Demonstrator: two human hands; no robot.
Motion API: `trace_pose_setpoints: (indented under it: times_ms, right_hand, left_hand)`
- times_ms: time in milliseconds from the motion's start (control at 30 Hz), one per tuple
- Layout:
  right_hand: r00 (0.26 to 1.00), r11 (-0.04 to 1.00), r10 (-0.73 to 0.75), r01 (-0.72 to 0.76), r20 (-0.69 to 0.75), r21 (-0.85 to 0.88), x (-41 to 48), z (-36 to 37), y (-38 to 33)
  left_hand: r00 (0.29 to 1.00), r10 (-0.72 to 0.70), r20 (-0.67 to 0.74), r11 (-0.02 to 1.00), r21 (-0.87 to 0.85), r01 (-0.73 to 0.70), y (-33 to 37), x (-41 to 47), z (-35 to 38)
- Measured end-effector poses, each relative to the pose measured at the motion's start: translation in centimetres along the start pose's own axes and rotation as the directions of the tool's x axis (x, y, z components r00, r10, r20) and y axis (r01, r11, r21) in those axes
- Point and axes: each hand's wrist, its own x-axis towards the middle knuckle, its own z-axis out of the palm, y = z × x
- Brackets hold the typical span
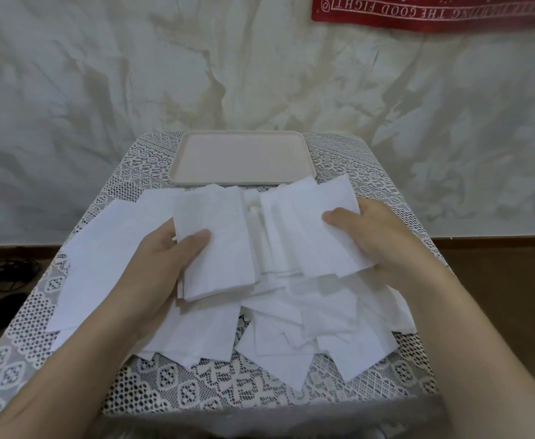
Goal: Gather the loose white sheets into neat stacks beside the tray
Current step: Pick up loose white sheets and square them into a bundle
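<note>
Loose white sheets (291, 331) lie scattered and overlapping over the middle of a small table. My left hand (168, 258) grips a bundle of white sheets (218, 242), thumb on top, fingers hidden beneath. My right hand (373, 236) holds a second fanned bundle of sheets (313, 223), thumb pressed on its upper face. Both bundles hover just above the pile, side by side and overlapping in the middle. A pale pink tray (177, 175) sits at the table's far edge, with nothing in it, just behind the bundles.
A white lace cloth (202, 384) covers the table. A large flat sheet (101, 264) lies at the left of the pile. Dark cables and a black object (3, 308) are on the floor to the left. A marbled wall with a red banner (434, 11) stands behind.
</note>
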Motion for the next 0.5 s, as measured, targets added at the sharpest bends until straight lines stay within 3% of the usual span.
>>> trace_pose_setpoints:
  times_ms: [167,400,500]
  right_hand:
    - [1.000,0.961,-0.007,0.015,0.028,-0.276,-1.0,-0.5,1.1]
    - [0.994,0.994,-0.078,0.071,-0.080,-0.082,-1.3,-0.9,0.6]
    - [0.986,0.984,-0.114,0.095,-0.126,-0.148,-0.8,0.5,0.7]
  left_hand:
    - [1.000,0.003,0.003,1.000,0.015,-0.003,0.2,-0.8,0.3]
    - [1.000,0.005,-0.002,0.999,0.043,-0.005,0.1,-1.2,0.5]
    - [1.000,0.009,-0.008,0.999,0.046,-0.009,0.1,-1.2,0.4]
